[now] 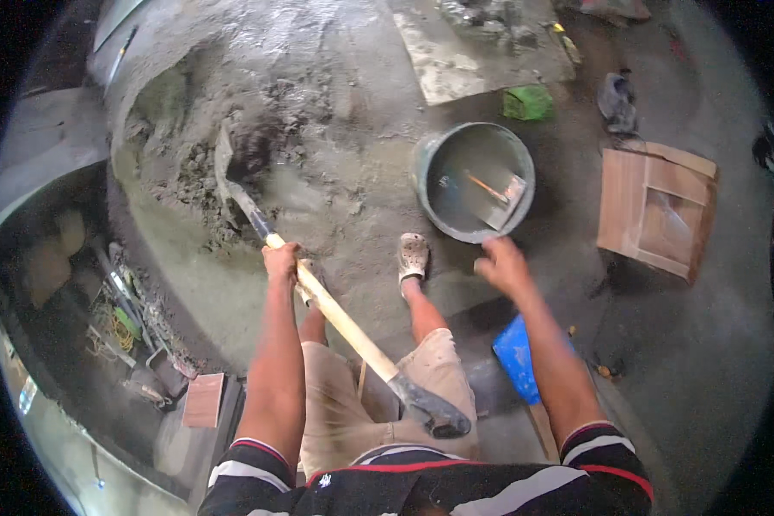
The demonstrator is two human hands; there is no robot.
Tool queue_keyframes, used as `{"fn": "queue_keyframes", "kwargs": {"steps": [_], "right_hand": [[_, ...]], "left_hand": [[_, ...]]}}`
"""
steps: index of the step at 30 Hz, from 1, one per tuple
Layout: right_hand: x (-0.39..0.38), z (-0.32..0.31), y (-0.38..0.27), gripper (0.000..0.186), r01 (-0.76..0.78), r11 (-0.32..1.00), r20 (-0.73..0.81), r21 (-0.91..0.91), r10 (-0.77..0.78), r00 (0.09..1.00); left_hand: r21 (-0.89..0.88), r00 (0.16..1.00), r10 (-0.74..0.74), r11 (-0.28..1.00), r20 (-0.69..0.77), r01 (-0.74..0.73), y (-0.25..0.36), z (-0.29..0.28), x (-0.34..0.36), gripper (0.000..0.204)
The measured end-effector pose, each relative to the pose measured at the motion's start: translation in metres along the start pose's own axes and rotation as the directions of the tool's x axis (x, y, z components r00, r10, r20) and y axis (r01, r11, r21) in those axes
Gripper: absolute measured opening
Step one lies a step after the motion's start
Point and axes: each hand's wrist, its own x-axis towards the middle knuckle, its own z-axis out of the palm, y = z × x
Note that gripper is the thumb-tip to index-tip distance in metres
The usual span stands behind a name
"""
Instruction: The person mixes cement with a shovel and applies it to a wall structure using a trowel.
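Shovel [344,320] is placed left of the middle of the frame, and its long axis runs slanted from the upper left down to the lower right. Largest around it is the rough grey mix [310,95], spread over the upper left; the metal blade [224,161] stands against this mix. Its dark handle end [430,408] lies at the lower middle, in front of the shorts.

Next in size is the round bucket [420,168], right of the upper middle, separate from the shovel. Smaller is the left hand [281,260]: its grip is closed around the upper-left part of the shaft, so this hand is the nearer one. The right hand [503,268] is away from the shaft, just beside the lower rim of the bucket; its fingers are bent, but I cannot tell whether its grip holds the rim. Inside the bucket leans a small flat tool [509,206] with a thin orange handle.
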Motion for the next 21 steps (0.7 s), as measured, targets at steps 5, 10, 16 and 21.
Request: {"fn": "queue_keyframes", "kwargs": {"steps": [5,10,16,21], "right_hand": [[0.174,0.045,-0.038,0.092,0.098,0.974,-0.162,-0.205,-0.132,0.978],[0.247,0.115,0.064,0.034,-0.029,0.933,-0.024,-0.359,0.022,0.999],[0.191,0.125,0.024,0.019,-0.146,0.976,0.028,0.160,0.144,0.989],[0.079,0.033,0.030,0.021,-0.240,0.332,0.165,0.912,0.239,0.957]], "left_hand": [[-0.035,0.992,0.118,0.993,0.043,-0.116,-0.011,-0.020,0.007,0.034],[-0.226,0.976,-0.017,0.972,0.215,0.066,0.010,0.015,-0.015,0.046],[-0.370,0.969,-0.062,0.917,0.239,0.150,0.003,-0.044,-0.010,0.045],[-0.581,0.919,-0.129,0.740,0.372,0.339,0.010,-0.048,-0.043,0.039]]}}
